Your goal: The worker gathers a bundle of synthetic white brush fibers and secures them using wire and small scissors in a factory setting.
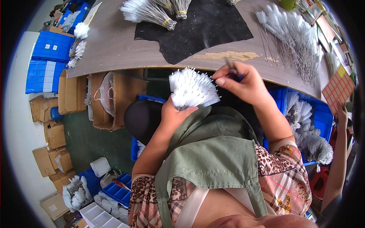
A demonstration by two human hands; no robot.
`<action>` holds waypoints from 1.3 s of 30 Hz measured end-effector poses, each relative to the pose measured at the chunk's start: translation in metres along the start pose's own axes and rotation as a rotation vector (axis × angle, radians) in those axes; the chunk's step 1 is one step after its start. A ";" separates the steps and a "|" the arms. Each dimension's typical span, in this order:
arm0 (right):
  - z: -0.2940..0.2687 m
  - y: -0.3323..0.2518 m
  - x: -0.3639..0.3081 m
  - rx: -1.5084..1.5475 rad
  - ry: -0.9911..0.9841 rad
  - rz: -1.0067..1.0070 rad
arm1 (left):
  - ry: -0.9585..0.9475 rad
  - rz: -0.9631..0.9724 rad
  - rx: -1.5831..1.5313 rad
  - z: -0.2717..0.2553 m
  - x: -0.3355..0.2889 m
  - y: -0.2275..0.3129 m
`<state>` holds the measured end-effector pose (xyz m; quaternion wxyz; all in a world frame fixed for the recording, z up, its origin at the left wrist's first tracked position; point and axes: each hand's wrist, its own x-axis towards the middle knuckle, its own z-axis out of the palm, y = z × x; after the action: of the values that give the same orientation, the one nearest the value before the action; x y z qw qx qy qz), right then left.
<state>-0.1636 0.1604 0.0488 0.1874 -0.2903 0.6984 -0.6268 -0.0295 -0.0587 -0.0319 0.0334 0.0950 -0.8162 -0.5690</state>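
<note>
My left hand is closed around the lower part of a bundle of white-bristled wire brushes, held over my lap just off the table's front edge. The bundle's tips fan upward. To its right, my right hand grips a small tool with a dark handle; its end is blurred, so I cannot make out its exact kind. This hand is close to the bundle's right side. Beyond, on the table, several brush bundles tied with yellow bands lie on a black mat.
Loose long-wire brushes are heaped at the table's right. Below them stands a blue crate with more brushes. Another person's arm reaches in by a red gridded sheet. Open cardboard boxes and blue bins are at left.
</note>
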 end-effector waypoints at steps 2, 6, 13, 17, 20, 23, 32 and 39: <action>0.012 -0.005 0.007 0.032 -0.076 -0.106 | -0.018 -0.011 0.004 0.000 0.001 0.005; 0.020 -0.008 0.022 -0.005 -0.130 -0.109 | -0.039 -0.055 -0.082 0.002 -0.002 0.005; 0.026 -0.012 0.023 -0.010 -0.172 -0.140 | 0.003 -0.056 0.183 -0.003 -0.005 0.033; 0.025 -0.006 0.020 -0.005 -0.158 -0.175 | 0.026 -0.064 0.181 -0.008 -0.005 0.044; 0.023 -0.002 0.020 0.014 -0.179 -0.238 | 0.011 -0.084 0.236 -0.009 -0.005 0.049; 0.020 -0.011 0.018 -0.008 -0.233 -0.152 | 0.009 -0.102 0.224 -0.009 -0.007 0.051; 0.014 -0.014 0.015 0.002 -0.236 -0.277 | -0.046 -0.123 0.190 -0.010 -0.008 0.050; 0.025 0.001 0.020 -0.207 -0.145 -0.276 | -0.145 -0.145 0.119 -0.010 -0.010 0.044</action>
<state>-0.1633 0.1290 0.0463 0.1185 -0.4459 0.6973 -0.5485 -0.0233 -0.0517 0.0131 -0.0724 0.1142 -0.8397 -0.5260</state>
